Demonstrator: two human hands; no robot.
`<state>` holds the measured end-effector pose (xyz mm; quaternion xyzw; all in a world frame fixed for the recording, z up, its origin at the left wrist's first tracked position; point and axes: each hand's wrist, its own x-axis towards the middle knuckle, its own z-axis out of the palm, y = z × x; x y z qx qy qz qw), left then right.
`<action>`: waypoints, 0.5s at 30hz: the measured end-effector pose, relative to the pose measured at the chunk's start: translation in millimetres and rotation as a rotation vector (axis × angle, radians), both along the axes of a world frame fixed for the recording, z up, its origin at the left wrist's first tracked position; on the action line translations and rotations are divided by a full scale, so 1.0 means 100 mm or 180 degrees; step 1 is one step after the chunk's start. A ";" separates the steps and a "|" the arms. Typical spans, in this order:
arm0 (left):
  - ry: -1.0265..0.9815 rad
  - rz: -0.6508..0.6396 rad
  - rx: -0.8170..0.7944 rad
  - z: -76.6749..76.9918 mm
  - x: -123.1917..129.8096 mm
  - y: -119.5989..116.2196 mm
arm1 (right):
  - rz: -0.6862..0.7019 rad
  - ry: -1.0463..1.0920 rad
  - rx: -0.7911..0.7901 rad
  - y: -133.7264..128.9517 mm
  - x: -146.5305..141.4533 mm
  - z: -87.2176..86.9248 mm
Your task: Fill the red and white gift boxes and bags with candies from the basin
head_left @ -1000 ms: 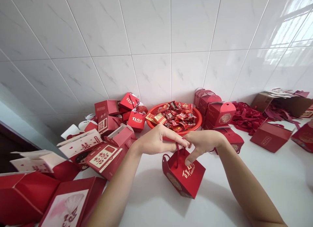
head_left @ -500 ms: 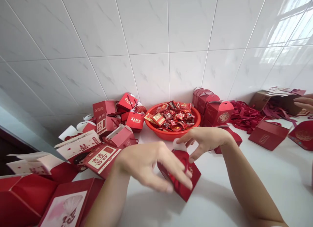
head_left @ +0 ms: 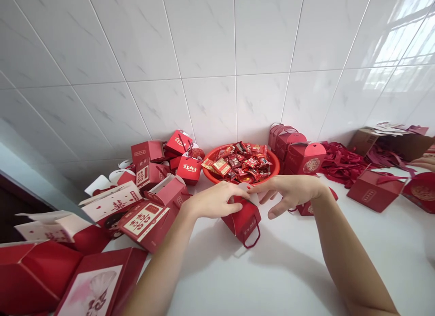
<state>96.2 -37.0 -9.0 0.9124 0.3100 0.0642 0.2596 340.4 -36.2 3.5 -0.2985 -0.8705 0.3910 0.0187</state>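
A small red gift box (head_left: 242,221) with a dark red cord handle stands on the white table in front of me, its pale top flap raised. My left hand (head_left: 215,200) reaches in from the left, its thumb on the box's near top and its fingers bent behind, gripping the upper part. On the other side, my right hand (head_left: 288,191) has its fingertips at the flap, partly hidden behind it. The right thumb stands apart from the fingers and off the box. Just behind both hands sits a red plastic basket (head_left: 213,177) heaped with wrapped sweets (head_left: 243,162).
Several red and pink gift boxes (head_left: 144,221) crowd the left side. More boxes (head_left: 303,158) stand at the tiled wall, beside dark red ribbons (head_left: 345,164) and a cardboard carton (head_left: 362,141). Another person's hand (head_left: 426,159) shows at the right edge.
My left hand has moved up and back from over the box's front to its top edge. The box has turned, and its cord now hangs at the front. My right hand stays near the flap.
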 end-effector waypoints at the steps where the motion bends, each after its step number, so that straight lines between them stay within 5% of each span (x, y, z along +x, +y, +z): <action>1: 0.0087 0.0022 0.0043 -0.02 0.02 0.01 | -0.0030 -0.0054 -0.0005 0.01 0.00 0.00; 8: 0.0646 0.0760 0.0497 -0.03 -0.06 0.05 | -0.0299 -0.0504 -0.0064 0.04 -0.05 -0.02; 15: 0.0632 0.0985 0.0110 -0.04 -0.21 0.15 | -0.0632 -0.0632 0.0769 -0.03 -0.20 -0.04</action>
